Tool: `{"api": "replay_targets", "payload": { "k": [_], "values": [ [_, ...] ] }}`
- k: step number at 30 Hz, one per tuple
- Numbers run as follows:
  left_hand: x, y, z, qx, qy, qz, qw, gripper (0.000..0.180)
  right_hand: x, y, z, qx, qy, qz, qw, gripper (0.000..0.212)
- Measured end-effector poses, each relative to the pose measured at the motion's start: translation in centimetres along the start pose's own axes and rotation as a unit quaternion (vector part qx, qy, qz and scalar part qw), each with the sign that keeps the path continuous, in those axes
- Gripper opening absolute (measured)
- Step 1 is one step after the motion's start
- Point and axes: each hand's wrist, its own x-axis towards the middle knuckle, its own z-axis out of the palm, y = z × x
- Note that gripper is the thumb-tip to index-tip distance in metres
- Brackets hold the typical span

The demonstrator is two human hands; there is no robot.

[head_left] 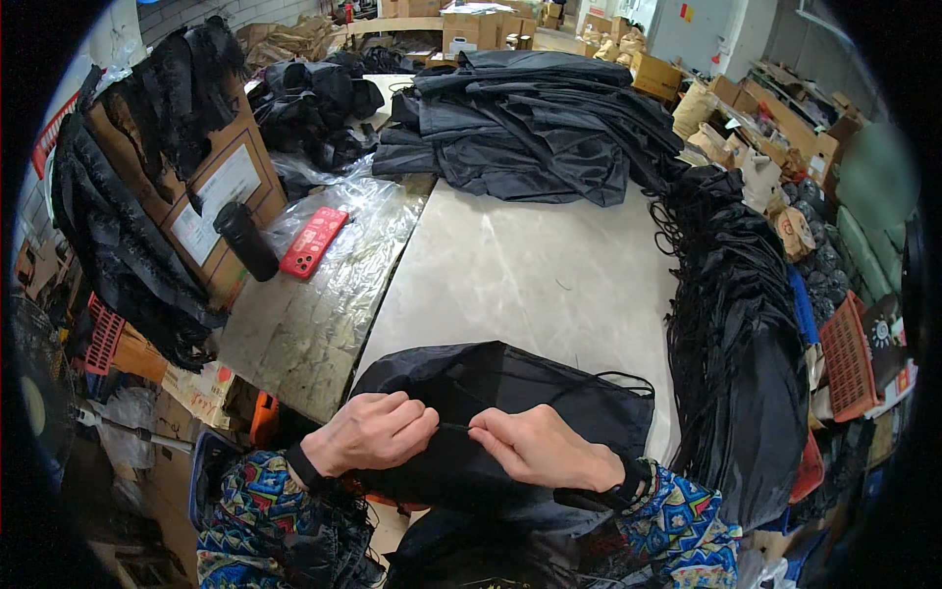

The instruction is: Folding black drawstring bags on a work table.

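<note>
A black fabric bag with a thin drawstring point(579, 398) lies at the near edge of the table, partly hanging over it. Above its near part, my left hand point(378, 432) is closed in a fist and my right hand point(545, 447) pinches with thumb and forefinger. Between them runs a short stretch of thin black cord point(452, 426), gripped at both ends. Whether the cord is knotted inside the fingers is hidden. At the bag's right corner a loop of cord sticks out onto the tabletop.
A pile of black fabric point(530, 128) covers the far end of the pale tabletop point(510, 265). Many corded black pieces point(731, 344) hang over the right edge. On the left board lie a red phone point(314, 241) and a dark cylinder point(245, 240), beside a cardboard box point(235, 182) draped with black strips.
</note>
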Motion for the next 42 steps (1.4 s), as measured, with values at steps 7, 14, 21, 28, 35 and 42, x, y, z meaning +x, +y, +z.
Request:
{"api": "replay_targets", "payload": {
  "k": [7, 14, 21, 28, 35, 42],
  "values": [
    [-0.7, -1.5, 1.1, -0.042, 0.008, 0.023, 0.999, 0.021, -0.2, 0.1, 0.1, 0.0, 0.018, 0.008, 1.0, 0.01],
    [-0.7, 1.6, 3.0, -0.428, 0.078, -0.264, 0.861, 0.029, 1.0, 2.5, -0.8, -0.054, -0.029, 0.054, 0.997, 0.011],
    [-1.2, 1.9, 2.4, -0.281, 0.105, -0.229, 0.926, 0.016, 1.0, 0.6, -1.1, -0.043, -0.019, 0.084, 0.995, 0.011],
    [-0.5, 1.7, 1.6, -0.371, 0.075, -0.314, 0.871, 0.018, -0.4, 2.4, -0.1, -0.072, 0.102, 0.033, 0.992, 0.011],
    [-1.2, 0.9, 0.8, -0.163, 0.028, -0.291, 0.942, 0.028, 4.0, 1.3, 2.6, -0.043, 0.105, -0.062, 0.992, 0.012],
    [3.0, 5.5, -0.5, -0.371, 0.022, -0.406, 0.835, 0.024, 2.0, 3.0, 2.7, 0.014, 0.198, -0.05, 0.979, 0.022]
  ]
}}
